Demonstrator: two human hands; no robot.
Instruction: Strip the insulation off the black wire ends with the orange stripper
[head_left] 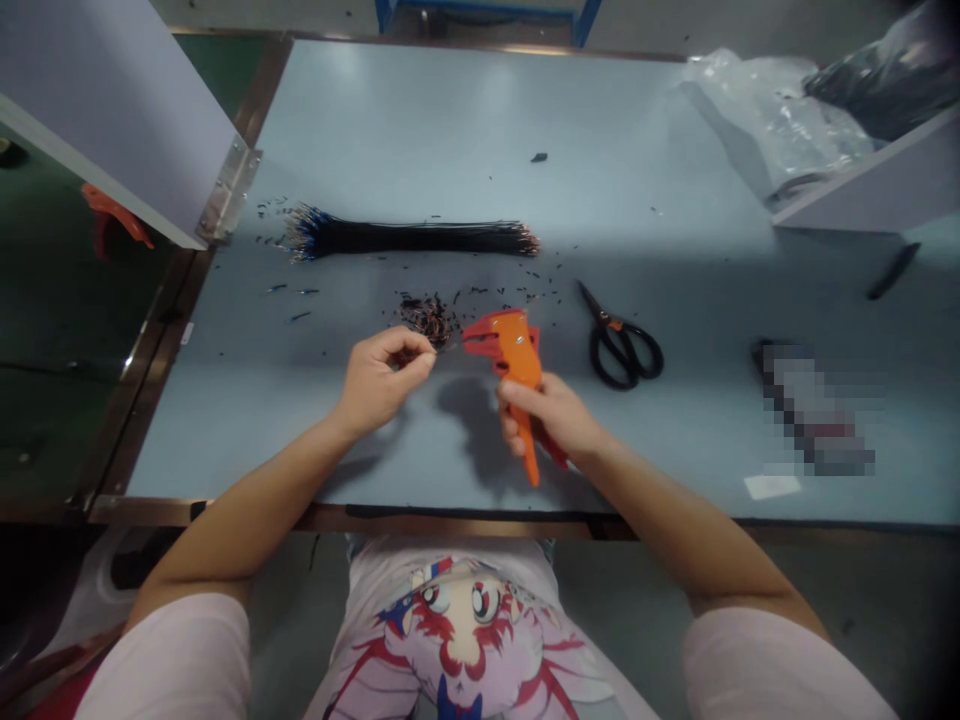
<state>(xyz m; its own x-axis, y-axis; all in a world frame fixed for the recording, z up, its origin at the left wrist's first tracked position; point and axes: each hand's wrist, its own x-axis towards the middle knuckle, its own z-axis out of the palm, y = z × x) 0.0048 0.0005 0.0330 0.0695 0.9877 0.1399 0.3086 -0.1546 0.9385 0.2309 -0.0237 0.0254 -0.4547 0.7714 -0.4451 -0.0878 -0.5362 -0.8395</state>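
My left hand [382, 385] pinches a thin wire [445, 347] between thumb and fingers, and the wire's short tip points toward the jaws of an orange wire stripper [517, 360]. My right hand [547, 420] grips the stripper's handles, with its red jaws facing left. A small gap separates the wire tip from the jaws. Beyond my hands lies a tangled heap of stripped wire scraps [426, 318]. Farther back, a long bundle of black wires [409, 238] with blue-flared ends lies across the bench. Black-handled scissors [619, 345] rest to the right of the stripper.
Small black bits lie scattered over the pale blue workbench [480, 130]. A pixelated object [814, 410] sits at the right. A clear plastic bag [772, 120] lies at the back right, under a white shelf panel [862, 175]. A white board [112, 120] overhangs the left corner.
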